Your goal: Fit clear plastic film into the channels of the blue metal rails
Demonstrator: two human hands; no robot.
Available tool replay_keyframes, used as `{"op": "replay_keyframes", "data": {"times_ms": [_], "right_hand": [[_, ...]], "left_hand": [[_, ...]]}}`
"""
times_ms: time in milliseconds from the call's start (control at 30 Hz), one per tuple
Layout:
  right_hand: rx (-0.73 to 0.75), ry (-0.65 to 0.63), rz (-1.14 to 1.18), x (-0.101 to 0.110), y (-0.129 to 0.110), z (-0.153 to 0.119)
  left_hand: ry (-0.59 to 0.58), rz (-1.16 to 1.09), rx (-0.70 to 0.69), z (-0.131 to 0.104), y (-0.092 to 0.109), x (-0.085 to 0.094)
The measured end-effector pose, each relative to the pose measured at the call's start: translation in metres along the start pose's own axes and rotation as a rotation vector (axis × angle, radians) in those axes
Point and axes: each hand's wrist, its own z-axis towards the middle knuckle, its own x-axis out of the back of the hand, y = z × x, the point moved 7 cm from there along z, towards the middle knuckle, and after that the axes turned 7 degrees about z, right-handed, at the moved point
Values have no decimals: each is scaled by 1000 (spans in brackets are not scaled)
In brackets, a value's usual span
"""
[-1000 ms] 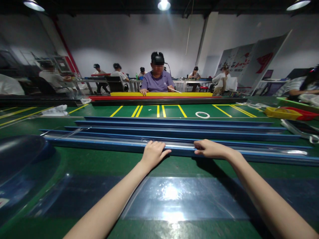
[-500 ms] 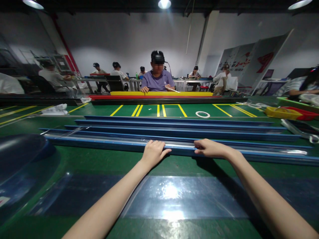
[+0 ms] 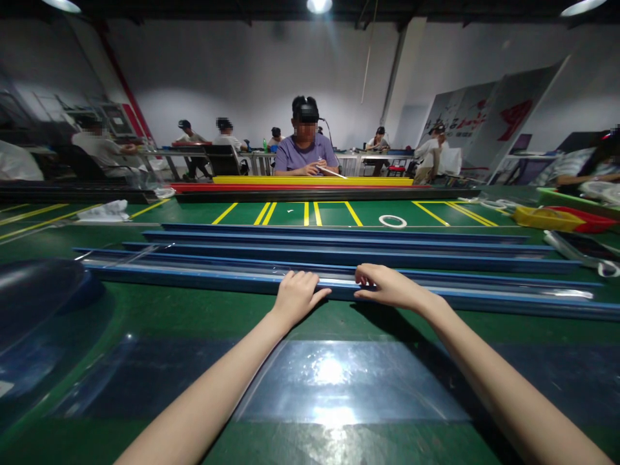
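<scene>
Green work table (image 3: 203, 318) fills the foreground of a large, dimly lit room with ceiling lamps and a pale wall. Nearest of several parallel rails, the front blue rail (image 3: 339, 293) runs crosswise beneath the fingers and extends well beyond them on both sides; it is a long, shallow channel with raised rims, and a pale strip (image 3: 338, 281) shows along its interior between the two hands. Glossy clear film catches the light toward its far left end. The left hand (image 3: 297, 298) lays its fingers close together over the near rim, thumb spread toward the right; whether they grip firmly cannot be told. The right hand (image 3: 387, 286) is loosely curved at the same rail, fingertips and thumb parted with a gap facing left; contact with the rim is unclear. Just beyond the fingers lie further blue rails (image 3: 339, 258). Nearer the wearer than the fingers, a transparent sheet (image 3: 387, 387) lies under the forearms, bright with reflections. Well left of the fingers rests a dark rounded object (image 3: 43, 297); to their far right, a phone (image 3: 584, 245). Farther ahead are a white ring (image 3: 392, 221) and yellow, red and black rails (image 3: 314, 181), behind which sits a person in a purple shirt (image 3: 305, 155).
</scene>
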Motion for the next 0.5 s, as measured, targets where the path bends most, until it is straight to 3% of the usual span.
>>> {"op": "replay_keyframes", "data": {"times_ms": [500], "right_hand": [[-21, -10, -174, -6, -4, 4]], "left_hand": [[3, -73, -3, -1, -2, 4]]}}
